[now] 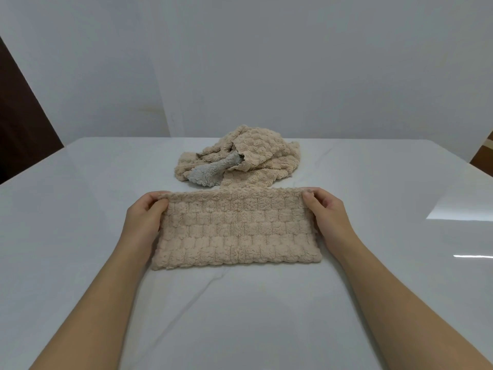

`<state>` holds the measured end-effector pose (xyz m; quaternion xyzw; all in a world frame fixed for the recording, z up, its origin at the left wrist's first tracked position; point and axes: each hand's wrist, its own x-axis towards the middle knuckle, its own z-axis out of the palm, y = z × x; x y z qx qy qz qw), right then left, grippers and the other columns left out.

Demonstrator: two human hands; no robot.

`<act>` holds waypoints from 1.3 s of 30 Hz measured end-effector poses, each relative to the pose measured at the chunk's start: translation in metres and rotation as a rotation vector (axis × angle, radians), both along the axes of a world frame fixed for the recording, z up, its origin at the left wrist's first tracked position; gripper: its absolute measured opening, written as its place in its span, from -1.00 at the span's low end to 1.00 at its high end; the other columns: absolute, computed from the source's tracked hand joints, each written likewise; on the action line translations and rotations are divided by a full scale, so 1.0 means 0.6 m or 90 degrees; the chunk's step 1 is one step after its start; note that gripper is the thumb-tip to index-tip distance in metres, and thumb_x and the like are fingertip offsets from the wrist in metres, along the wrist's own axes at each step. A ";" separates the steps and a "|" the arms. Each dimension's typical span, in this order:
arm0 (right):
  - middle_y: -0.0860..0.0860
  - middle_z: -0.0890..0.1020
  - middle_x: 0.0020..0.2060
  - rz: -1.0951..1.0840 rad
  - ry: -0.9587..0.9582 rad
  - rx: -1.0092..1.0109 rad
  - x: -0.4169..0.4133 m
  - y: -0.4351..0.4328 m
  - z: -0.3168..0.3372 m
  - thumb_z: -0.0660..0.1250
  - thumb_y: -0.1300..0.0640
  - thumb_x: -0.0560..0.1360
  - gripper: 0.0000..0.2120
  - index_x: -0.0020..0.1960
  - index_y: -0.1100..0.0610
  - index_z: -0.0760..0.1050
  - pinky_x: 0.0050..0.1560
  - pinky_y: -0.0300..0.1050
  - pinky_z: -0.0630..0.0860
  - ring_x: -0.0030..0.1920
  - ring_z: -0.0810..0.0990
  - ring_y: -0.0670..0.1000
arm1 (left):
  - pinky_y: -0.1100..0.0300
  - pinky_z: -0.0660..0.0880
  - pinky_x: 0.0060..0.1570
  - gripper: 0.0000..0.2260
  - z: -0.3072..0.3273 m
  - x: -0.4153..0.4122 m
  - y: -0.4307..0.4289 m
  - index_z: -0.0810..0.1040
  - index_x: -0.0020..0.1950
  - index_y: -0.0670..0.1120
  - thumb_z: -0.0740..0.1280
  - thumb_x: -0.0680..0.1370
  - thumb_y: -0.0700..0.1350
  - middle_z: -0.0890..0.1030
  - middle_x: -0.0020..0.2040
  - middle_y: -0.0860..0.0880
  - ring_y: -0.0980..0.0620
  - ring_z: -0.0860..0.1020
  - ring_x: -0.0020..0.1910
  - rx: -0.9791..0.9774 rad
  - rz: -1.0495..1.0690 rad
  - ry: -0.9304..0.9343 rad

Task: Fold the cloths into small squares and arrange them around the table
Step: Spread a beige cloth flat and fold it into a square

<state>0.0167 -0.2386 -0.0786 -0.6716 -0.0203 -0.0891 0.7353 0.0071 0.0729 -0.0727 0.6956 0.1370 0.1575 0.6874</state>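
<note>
A beige fluffy cloth [237, 228] lies on the white table [80, 209] as a wide rectangle, folded in half. My left hand [145, 217] pinches its far left corner. My right hand [326, 212] pinches its far right corner. Behind it sits a crumpled heap of beige cloths [248, 156], with a grey cloth [210, 172] poking out at the heap's front left.
White walls stand behind the table. A dark brown panel [21, 134] is at the far left and a brown edge [485, 156] shows at the far right. Bright light patches reflect on the table's right side.
</note>
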 end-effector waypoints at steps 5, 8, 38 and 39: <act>0.04 0.65 -0.14 -0.069 -0.013 -0.046 0.006 0.004 -0.007 0.22 0.15 0.63 -0.81 -0.05 0.16 0.58 -0.02 -0.08 0.55 -0.10 0.60 -0.05 | 0.16 0.46 0.00 -0.85 -0.003 0.000 -0.012 0.56 0.06 -0.05 0.20 0.61 -0.14 0.59 -0.05 0.08 0.09 0.53 -0.05 0.156 0.064 -0.068; -0.11 0.58 -0.23 -0.147 -0.081 -0.140 0.000 0.016 -0.005 0.19 0.14 0.64 -0.81 -0.11 0.07 0.52 -0.09 -0.24 0.44 -0.19 0.52 -0.18 | 0.31 0.42 -0.05 -0.87 0.004 -0.010 -0.022 0.54 0.06 -0.03 0.21 0.62 -0.16 0.57 -0.07 0.15 0.24 0.50 -0.12 0.227 0.116 -0.124; -0.01 0.50 -0.27 -0.215 0.108 -0.720 -0.080 -0.003 -0.008 0.04 0.04 0.64 -0.71 -0.18 0.11 0.38 -0.30 -0.09 0.29 -0.25 0.45 0.07 | 0.10 0.40 -0.22 -0.78 -0.020 -0.092 -0.039 0.51 0.05 -0.05 0.10 0.66 -0.01 0.61 -0.07 -0.07 -0.10 0.51 -0.14 0.714 0.092 0.124; -0.01 0.50 -0.24 -0.231 0.095 -0.765 -0.071 0.002 -0.011 0.04 0.03 0.64 -0.72 -0.15 0.11 0.38 -0.28 -0.09 0.29 -0.24 0.44 0.07 | 0.10 0.40 -0.24 -0.77 -0.026 -0.081 -0.040 0.50 0.04 -0.06 0.09 0.66 -0.02 0.61 -0.09 -0.07 -0.11 0.52 -0.16 0.750 0.097 0.119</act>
